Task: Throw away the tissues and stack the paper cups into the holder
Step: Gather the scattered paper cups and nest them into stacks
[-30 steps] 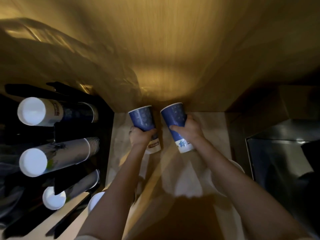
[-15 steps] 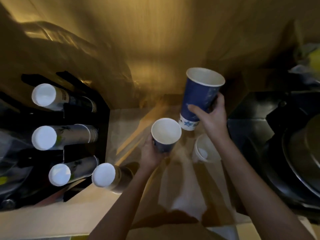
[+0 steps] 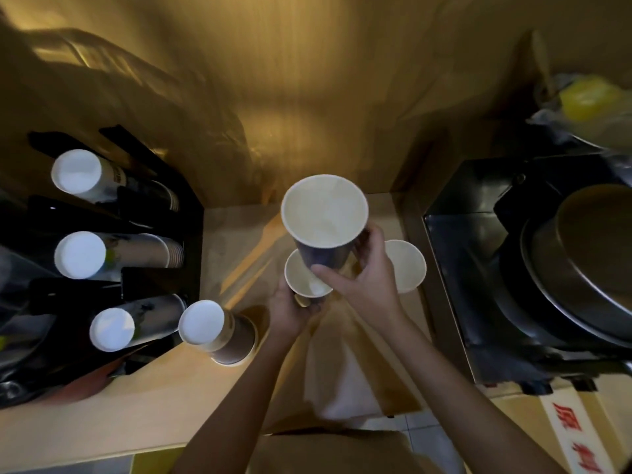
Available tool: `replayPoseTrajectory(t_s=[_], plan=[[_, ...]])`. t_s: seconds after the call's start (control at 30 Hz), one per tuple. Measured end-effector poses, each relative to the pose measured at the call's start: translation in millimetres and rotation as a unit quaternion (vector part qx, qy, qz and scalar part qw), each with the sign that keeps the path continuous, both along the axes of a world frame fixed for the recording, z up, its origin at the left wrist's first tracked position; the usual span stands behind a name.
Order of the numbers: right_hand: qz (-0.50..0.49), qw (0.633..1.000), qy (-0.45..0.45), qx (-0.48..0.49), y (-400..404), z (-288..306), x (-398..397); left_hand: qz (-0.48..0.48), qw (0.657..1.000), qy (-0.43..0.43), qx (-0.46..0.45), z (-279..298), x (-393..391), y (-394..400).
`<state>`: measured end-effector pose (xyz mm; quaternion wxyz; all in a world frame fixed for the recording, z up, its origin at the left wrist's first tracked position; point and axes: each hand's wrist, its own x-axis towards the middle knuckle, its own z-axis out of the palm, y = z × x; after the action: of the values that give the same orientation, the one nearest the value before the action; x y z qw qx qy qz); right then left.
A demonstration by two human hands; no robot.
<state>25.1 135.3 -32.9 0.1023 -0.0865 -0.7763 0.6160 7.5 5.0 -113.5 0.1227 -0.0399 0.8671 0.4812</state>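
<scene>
My right hand [image 3: 366, 271] grips a blue paper cup [image 3: 325, 213], mouth up, directly over a second paper cup [image 3: 302, 278] that my left hand [image 3: 290, 313] holds from below; the upper cup's base sits at the lower cup's mouth. A third cup [image 3: 408, 265] stands upright on the counter just right of my hands. The black cup holder [image 3: 191, 213] at the left carries three stacks of upturned cups [image 3: 80, 254]. One more upturned stack [image 3: 219, 331] stands on the counter beside the holder. No tissues are visible.
A wooden wall [image 3: 307, 80] closes the back of the narrow counter [image 3: 239, 241]. A dark metal appliance with a round lidded pan [image 3: 581, 268] fills the right side. A cardboard box with red print [image 3: 567, 429] sits at the lower right.
Both cups were lifted off the counter and turned mouth up. My right hand has brought its cup from higher right down over the cup in my left hand.
</scene>
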Motion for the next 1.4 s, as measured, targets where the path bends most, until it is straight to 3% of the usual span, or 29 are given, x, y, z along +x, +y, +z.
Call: replayPoseTrajectory(t_s=[0.3, 0.43, 0.57, 0.73, 0.97, 1.2, 1.4], plan=[[0.028, 0.988, -0.024, 0.147, -20, -29, 8, -0.042, 0.998, 0.024, -0.037, -1, -1, -1], [0.025, 0.981, -0.074, 0.178, -15, -41, 11, -0.026, 0.999, 0.015, -0.033, -2, -4, -1], [0.059, 0.977, -0.098, 0.181, -11, -38, 11, -0.012, 0.999, 0.019, -0.022, -4, -5, 1], [0.122, 0.937, -0.123, 0.303, -2, -33, 8, -0.012, 0.999, 0.025, -0.018, -4, -6, 3], [0.131, 0.923, -0.163, 0.323, 6, 2, -7, -0.006, 0.999, -0.029, 0.014, 5, 1, 4], [0.165, 0.89, -0.112, 0.411, 5, 36, -21, -0.048, 0.991, 0.077, -0.099, 54, 32, -24], [0.254, 0.858, 0.023, 0.446, -40, 44, -24, -0.014, 0.944, 0.268, -0.19, 117, 66, -94]])
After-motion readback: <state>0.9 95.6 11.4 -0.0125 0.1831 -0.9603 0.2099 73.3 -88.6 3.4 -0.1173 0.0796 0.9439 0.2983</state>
